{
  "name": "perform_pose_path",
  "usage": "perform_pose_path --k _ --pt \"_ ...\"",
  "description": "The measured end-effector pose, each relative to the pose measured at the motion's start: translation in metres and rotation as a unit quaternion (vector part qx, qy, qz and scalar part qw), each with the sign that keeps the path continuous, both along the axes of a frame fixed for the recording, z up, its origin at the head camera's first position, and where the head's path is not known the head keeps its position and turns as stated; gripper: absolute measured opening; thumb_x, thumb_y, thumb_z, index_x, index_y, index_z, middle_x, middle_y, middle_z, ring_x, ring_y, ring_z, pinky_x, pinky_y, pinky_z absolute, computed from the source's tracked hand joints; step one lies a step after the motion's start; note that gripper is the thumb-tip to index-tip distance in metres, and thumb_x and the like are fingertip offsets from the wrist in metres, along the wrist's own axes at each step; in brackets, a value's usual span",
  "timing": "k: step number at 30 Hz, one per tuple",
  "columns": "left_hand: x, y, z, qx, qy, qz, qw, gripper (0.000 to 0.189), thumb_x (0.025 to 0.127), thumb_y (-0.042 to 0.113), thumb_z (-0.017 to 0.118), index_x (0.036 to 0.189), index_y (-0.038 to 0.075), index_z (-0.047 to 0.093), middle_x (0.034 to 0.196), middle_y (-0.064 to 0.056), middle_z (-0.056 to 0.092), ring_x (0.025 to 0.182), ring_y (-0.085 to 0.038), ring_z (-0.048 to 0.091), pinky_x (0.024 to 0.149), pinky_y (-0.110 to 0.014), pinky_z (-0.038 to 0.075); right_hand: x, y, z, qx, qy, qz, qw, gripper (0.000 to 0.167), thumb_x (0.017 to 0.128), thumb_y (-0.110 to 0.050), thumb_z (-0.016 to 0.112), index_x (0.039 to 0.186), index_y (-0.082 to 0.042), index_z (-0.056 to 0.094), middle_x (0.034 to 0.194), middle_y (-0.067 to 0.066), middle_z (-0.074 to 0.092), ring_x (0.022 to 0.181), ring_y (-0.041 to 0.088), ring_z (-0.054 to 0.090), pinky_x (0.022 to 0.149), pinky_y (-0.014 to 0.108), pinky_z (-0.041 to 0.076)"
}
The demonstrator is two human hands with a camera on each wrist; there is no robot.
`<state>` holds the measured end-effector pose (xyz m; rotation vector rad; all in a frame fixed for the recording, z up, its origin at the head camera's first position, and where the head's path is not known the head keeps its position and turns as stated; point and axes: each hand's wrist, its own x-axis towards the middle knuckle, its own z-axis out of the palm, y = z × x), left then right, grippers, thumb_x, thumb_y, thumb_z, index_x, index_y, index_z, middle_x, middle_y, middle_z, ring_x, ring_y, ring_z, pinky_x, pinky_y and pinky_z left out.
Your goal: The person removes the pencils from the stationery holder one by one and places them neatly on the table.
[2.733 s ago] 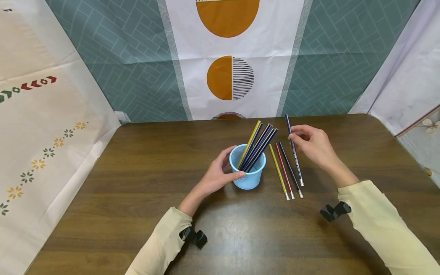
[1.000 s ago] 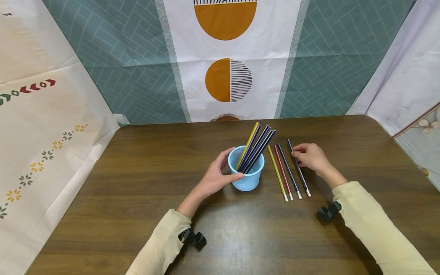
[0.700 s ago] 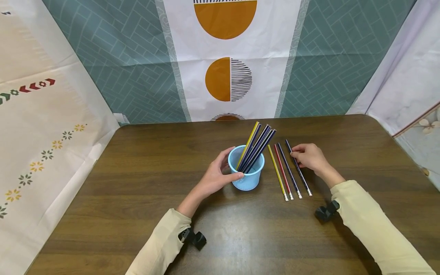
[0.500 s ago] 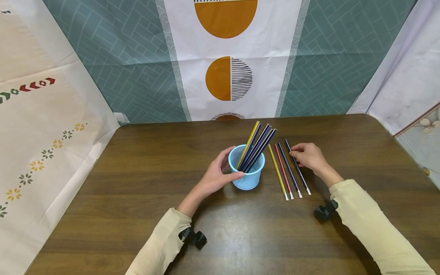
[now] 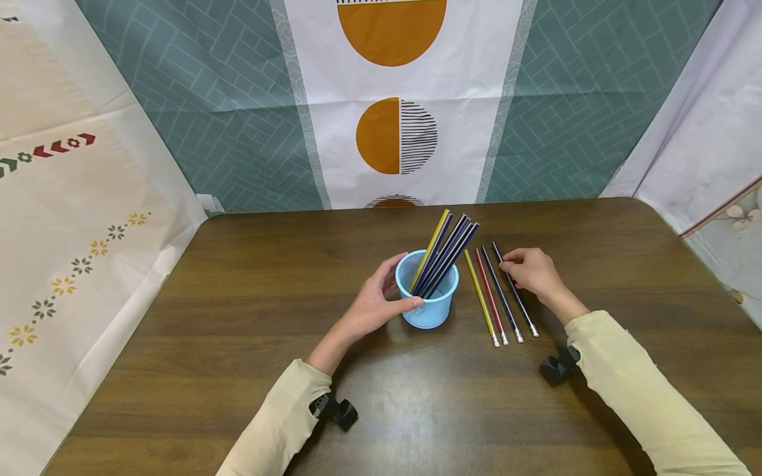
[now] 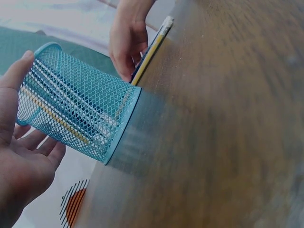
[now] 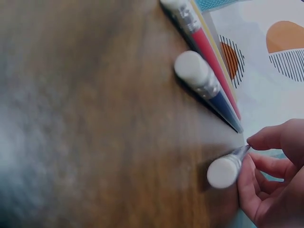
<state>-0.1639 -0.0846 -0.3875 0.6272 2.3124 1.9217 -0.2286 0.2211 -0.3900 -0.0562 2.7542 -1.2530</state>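
My left hand (image 5: pixel 381 297) holds a light blue mesh pencil cup (image 5: pixel 430 314) upright on the table, thumb at the near rim and fingers around its far side. Several pencils (image 5: pixel 443 254), dark blue and one yellow, lean to the right inside it. Right of the cup lie a yellow pencil (image 5: pixel 481 297), a red pencil (image 5: pixel 491 297) and a dark blue pencil (image 5: pixel 503 294), side by side with erasers toward me. My right hand (image 5: pixel 532 272) pinches another dark blue pencil (image 5: pixel 520 304) beside them, near its far end. Its white eraser (image 7: pixel 222 173) shows close up in the right wrist view.
The brown wooden table (image 5: pixel 238 317) reaches back to a teal and white patterned cloth (image 5: pixel 238 106). Pale printed cloths hang at the left and right. A black wrist camera (image 5: pixel 559 367) sits on each forearm.
My right hand has lowered the dark blue pencil from above the table to the right end of the row, then shifted it slightly left. My left hand stays on the cup.
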Motion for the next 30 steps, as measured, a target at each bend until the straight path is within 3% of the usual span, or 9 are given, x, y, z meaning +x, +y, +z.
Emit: perform_pose_path --k 9,21,30 --pt "0.0017 0.0006 0.0031 -0.001 -0.008 0.0 1.0 0.077 0.082 0.002 0.075 0.147 0.004 0.033 0.14 -0.016 0.048 0.129 -0.025 0.045 0.106 -0.04 0.036 0.0 -0.0015 -0.0018 0.007 0.007 -0.004 0.9999 0.031 0.094 -0.011 0.057 0.113 0.012 0.061 0.11 0.03 0.06 0.083 0.03 0.063 0.062 0.03 0.057" --pt "0.0008 -0.0009 -0.0001 -0.008 0.001 0.0 1.0 0.077 0.081 0.008 0.077 0.146 0.007 0.036 0.139 -0.012 0.05 0.128 -0.022 0.046 0.105 -0.04 0.038 0.0002 -0.0015 -0.0021 0.009 -0.004 -0.002 0.9999 0.03 0.094 -0.013 0.059 0.113 0.011 0.061 0.11 0.028 0.061 0.082 0.026 0.062 0.061 0.027 0.055" --pt "0.0012 -0.0007 0.001 -0.006 -0.009 0.0 0.9999 0.077 0.082 0.004 0.076 0.147 0.006 0.034 0.141 -0.014 0.048 0.13 -0.023 0.045 0.106 -0.04 0.037 0.0008 -0.0001 -0.0023 0.005 -0.002 -0.001 1.0 0.029 0.095 -0.012 0.058 0.112 0.011 0.061 0.107 0.027 0.061 0.078 0.023 0.061 0.059 0.025 0.054"
